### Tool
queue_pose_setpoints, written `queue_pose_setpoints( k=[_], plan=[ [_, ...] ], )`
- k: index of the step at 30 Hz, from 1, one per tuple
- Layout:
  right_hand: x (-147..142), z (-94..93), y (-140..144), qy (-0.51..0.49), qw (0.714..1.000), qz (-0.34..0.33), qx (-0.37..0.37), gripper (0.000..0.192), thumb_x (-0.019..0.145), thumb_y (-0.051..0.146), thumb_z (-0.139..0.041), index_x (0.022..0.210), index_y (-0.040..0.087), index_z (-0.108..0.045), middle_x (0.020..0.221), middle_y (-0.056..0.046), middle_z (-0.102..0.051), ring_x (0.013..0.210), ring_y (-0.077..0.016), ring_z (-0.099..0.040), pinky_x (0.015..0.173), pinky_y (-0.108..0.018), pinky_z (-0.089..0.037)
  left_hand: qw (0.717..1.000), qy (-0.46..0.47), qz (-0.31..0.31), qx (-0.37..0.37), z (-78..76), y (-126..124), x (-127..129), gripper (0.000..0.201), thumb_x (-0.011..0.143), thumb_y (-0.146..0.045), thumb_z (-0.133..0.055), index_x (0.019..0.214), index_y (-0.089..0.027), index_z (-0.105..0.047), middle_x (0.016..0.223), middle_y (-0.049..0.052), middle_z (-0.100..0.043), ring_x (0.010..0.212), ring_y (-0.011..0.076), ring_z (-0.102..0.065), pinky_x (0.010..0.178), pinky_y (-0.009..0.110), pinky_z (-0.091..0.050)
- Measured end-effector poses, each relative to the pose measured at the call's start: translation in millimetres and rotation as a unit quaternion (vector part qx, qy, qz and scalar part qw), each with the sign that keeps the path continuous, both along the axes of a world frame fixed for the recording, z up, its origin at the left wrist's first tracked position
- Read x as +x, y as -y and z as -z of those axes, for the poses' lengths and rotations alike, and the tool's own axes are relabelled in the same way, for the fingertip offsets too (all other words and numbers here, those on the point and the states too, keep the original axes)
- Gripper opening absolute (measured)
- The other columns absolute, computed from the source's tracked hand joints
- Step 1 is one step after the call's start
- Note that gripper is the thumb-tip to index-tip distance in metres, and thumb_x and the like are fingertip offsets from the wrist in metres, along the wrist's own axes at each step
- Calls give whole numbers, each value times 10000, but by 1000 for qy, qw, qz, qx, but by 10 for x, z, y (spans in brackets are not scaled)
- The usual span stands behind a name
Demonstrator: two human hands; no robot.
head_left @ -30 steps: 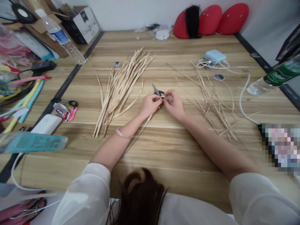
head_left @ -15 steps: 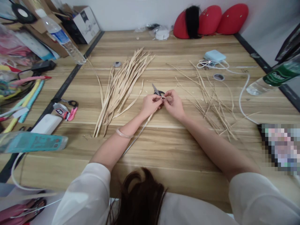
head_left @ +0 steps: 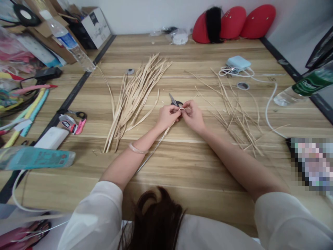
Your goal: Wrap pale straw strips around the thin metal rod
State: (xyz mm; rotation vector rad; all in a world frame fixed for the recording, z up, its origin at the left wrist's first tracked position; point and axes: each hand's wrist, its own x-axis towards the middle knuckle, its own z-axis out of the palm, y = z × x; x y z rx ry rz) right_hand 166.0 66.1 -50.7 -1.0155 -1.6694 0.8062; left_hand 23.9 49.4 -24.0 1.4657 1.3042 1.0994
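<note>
My left hand (head_left: 166, 117) and my right hand (head_left: 191, 116) meet over the middle of the wooden table (head_left: 182, 166). Both pinch the end of one pale straw strip (head_left: 155, 147), folded into a small loop between the fingertips. The rest of the strip trails back under my left wrist. Small scissors (head_left: 173, 100) lie on the table just beyond my fingers. A bundle of broad straw strips (head_left: 135, 93) lies to the left of my hands. A looser scatter of thin strips (head_left: 234, 104) lies to the right.
Water bottles (head_left: 69, 41) (head_left: 303, 86), a light blue charger (head_left: 238, 62) with white cable, two tape rolls (head_left: 243, 85), red cushions (head_left: 234, 21), a white box (head_left: 95, 26). At the left: scissors (head_left: 74, 113), a power bank (head_left: 50, 138), coloured cords.
</note>
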Motion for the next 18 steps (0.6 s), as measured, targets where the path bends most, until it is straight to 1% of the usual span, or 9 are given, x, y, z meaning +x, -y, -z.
queue_pose_setpoints(
  k=[4,7,10,15,18],
  plan=[
    [-15,-48,30,-18,1000,-6,-11,140,778,203,-538,873,228,-439,751,35,-556,526,-73,-500,500,-220,-379,1000,-5,-2,-1,-10,4,4,156,748,-234,-623,826,-119,-693,646,23,-673,475,74,-567,510,192,-453],
    [-26,-72,38,-26,1000,3,-14,141,752,188,-547,843,221,-445,710,46,-542,510,-59,-476,477,-201,-343,1000,-5,0,-3,-12,4,3,155,749,-231,-622,826,-118,-695,648,24,-675,474,75,-569,511,194,-453],
    [-31,-68,31,-46,999,-1,-20,141,732,171,-544,830,218,-455,709,43,-549,529,-65,-505,487,-204,-359,1000,-9,3,3,5,-2,-1,162,752,-237,-622,833,-118,-696,665,28,-681,471,75,-571,517,197,-458],
    [-34,-40,25,-62,997,3,-42,128,733,179,-561,811,220,-468,648,50,-550,538,-86,-538,495,-214,-388,1000,-15,3,4,35,-13,-8,172,758,-245,-622,852,-123,-700,690,34,-693,487,79,-585,525,197,-465],
    [-40,-35,26,-78,996,5,-48,129,732,195,-577,805,217,-474,675,41,-568,573,-92,-564,518,-217,-416,1000,-17,0,0,26,-8,-6,179,761,-262,-627,853,-127,-700,686,30,-691,476,77,-582,518,196,-462]
  ],
)
